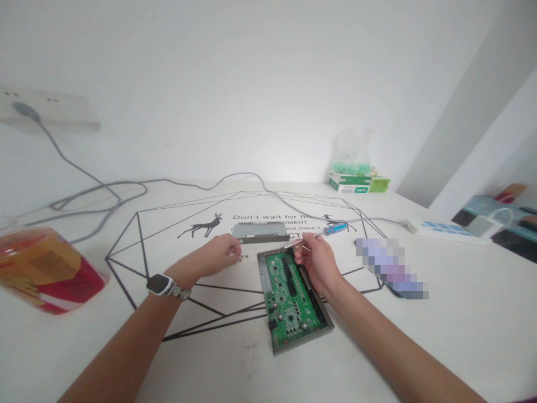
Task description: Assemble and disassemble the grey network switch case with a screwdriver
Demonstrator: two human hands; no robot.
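My right hand [318, 260] holds a screwdriver [335, 229] with a clear blue handle; its metal shaft points left over the top edge of a metal case. In that open case lies a green circuit board [289, 302] with black connectors. My left hand [218, 253] is pinched low over the table, left of the case. Tiny screws [246, 256] lie at its fingertips; whether one is between them is too small to tell. Behind the hands rests a flat metal cover [262, 230] with a folded edge.
A red and yellow container [48, 271] stands at the left. To the right are a phone-like object [390, 268], blurred over, and a power strip [451, 230]. A grey cable [201, 186] runs along the back. Green and white boxes [350, 182] with a plastic bag stand by the wall.
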